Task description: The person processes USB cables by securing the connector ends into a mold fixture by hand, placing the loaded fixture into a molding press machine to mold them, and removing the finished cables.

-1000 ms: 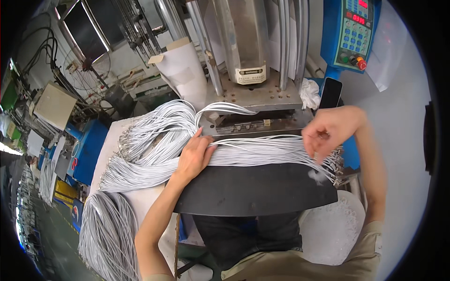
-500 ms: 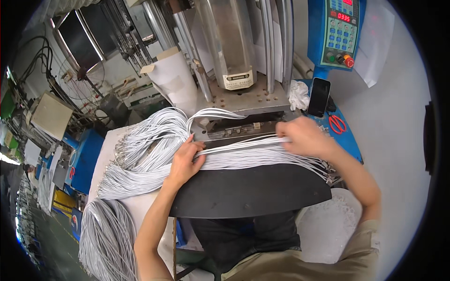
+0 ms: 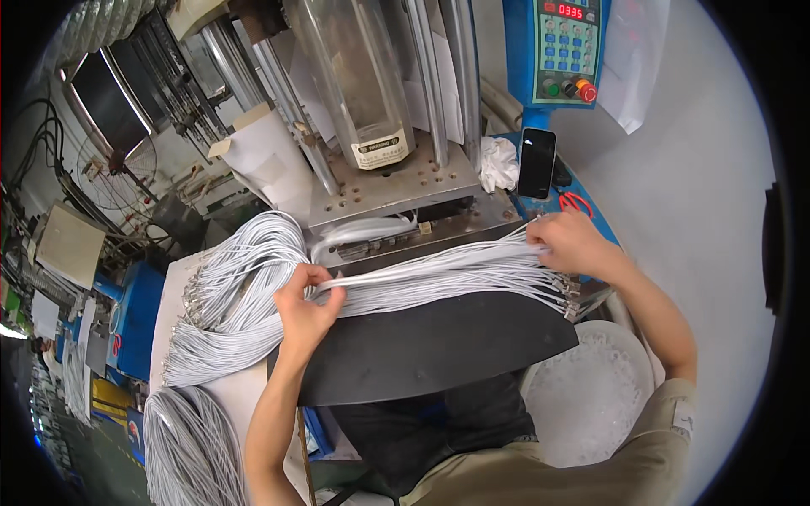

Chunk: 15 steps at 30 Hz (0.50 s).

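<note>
A long bundle of thin white cables lies across the black board in front of me. My left hand pinches several of these cables near the bundle's left part, thumb and fingers closed round them. At the bundle's right part, my right hand is closed on the same strands, which run lifted and taut between both hands. Metal ends of the other cables stick out just below the right hand. More looped cables are piled left of my left hand.
Behind the cables stands a press machine with metal columns and a clear cover. Its blue control panel is at the right, above a phone and red-handled scissors. A white tub of clear scraps sits lower right. Another cable bundle hangs lower left.
The view has shifted, moving the machine leftward in the picture. My right hand has drawn away from the left along the strands, and the strands that lay loose now look straighter.
</note>
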Each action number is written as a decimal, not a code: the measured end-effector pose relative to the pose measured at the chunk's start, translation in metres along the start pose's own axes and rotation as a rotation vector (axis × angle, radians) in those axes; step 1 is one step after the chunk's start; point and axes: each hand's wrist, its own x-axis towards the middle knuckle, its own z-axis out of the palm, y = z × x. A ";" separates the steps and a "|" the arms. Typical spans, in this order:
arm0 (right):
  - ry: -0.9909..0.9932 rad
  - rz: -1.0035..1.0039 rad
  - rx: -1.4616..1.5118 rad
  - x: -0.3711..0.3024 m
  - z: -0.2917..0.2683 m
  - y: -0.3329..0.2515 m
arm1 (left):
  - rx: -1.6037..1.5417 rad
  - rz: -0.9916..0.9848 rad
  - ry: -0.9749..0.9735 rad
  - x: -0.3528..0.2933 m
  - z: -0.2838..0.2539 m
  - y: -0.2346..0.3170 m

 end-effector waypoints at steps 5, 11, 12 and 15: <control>0.098 0.080 0.046 0.000 -0.031 -0.012 | -0.039 -0.100 -0.594 0.009 -0.010 0.094; 0.135 -0.049 -0.014 0.038 0.007 -0.075 | -0.675 -0.574 -1.023 -0.038 0.056 0.117; 0.101 -0.128 0.004 0.041 0.009 -0.093 | -1.004 -0.904 -0.975 -0.048 0.061 0.113; -0.023 -0.315 0.340 0.050 0.006 -0.107 | -1.105 -1.038 -0.881 -0.058 0.045 0.099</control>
